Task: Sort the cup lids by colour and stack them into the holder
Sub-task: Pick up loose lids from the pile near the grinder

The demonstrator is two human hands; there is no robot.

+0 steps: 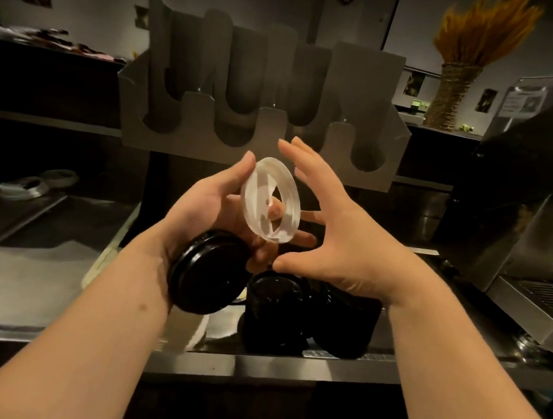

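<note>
Nearest you, glossy black round lids (pixel 277 307) lie heaped on the brushed steel table (pixel 30 271). Your left hand (pixel 206 211) has its fingers closed around a black lid stack (pixel 207 272) and a ribbed translucent clear lid (pixel 270 203). Your right hand (pixel 341 237) hovers beside it, fingers spread, gripping nothing. Behind stands the grey scalloped holder (pixel 266 104).

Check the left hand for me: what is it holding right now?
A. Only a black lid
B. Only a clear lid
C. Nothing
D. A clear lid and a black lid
D. The left hand pinches the clear lid at its fingertips while the black lid sits lower against its palm and wrist; the right hand is spread open beside the clear lid, gripping nothing.
</note>
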